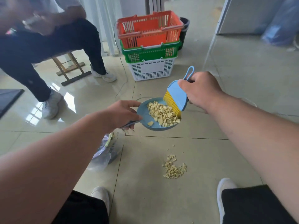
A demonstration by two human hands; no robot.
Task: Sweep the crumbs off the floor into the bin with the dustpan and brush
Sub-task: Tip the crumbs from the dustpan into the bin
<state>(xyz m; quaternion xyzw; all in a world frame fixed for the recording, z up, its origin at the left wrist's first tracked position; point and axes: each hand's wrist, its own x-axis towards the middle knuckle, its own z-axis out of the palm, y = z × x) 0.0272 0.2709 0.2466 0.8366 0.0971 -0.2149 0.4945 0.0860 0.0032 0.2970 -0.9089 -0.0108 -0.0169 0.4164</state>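
Now the floor (202,151) has a small pile of crumbs (174,168) down near the feet. Above it, the left hand (123,113) grips the full dustpan (155,125). The right hand (199,89) grips the brush (176,96), bristles touching the dustpan's far edge. The dark bin (184,29) sits far ahead, behind the baskets (150,44).

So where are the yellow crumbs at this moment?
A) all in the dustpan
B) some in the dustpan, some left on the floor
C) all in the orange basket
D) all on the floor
B: the dustpan held in the left hand carries a heap of crumbs, while a smaller pile lies on the floor tiles nearer the feet.
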